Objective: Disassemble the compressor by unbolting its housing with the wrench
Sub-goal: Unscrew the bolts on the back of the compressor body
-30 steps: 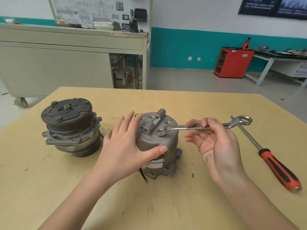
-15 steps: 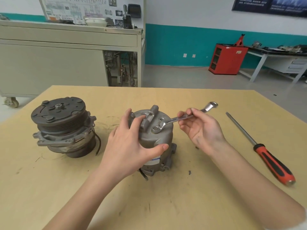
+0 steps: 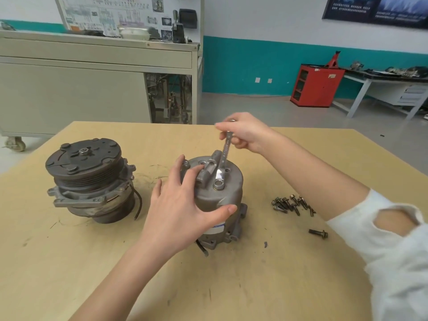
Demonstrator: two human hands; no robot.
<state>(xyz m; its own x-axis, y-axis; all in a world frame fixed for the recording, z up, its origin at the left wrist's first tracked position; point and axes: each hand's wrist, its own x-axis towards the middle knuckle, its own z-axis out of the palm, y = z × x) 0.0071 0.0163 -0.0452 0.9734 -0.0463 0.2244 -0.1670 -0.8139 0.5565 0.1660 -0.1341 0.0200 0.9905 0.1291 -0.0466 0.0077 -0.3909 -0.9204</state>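
Note:
A grey compressor housing (image 3: 228,195) stands upright at the middle of the wooden table (image 3: 69,262). My left hand (image 3: 185,209) grips its left side, thumb across the front, fingers over the top. A silver wrench (image 3: 224,158) has its ring end seated on a bolt at the front of the housing's top face, and its shaft points away from me. My right hand (image 3: 243,133) holds the wrench's far end with curled fingers, behind the housing.
A second compressor with a dark pulley (image 3: 90,179) stands at the left. Several loose bolts (image 3: 291,203) lie to the right of the housing, and one single bolt (image 3: 318,233) lies nearer me. A grey cabinet (image 3: 92,84) and a red cabinet (image 3: 316,84) stand beyond the table.
My right hand has swung the wrench handle from pointing right to pointing away from me, with the ring end staying on the bolt. The view shifted; the red-handled screwdriver is out of sight.

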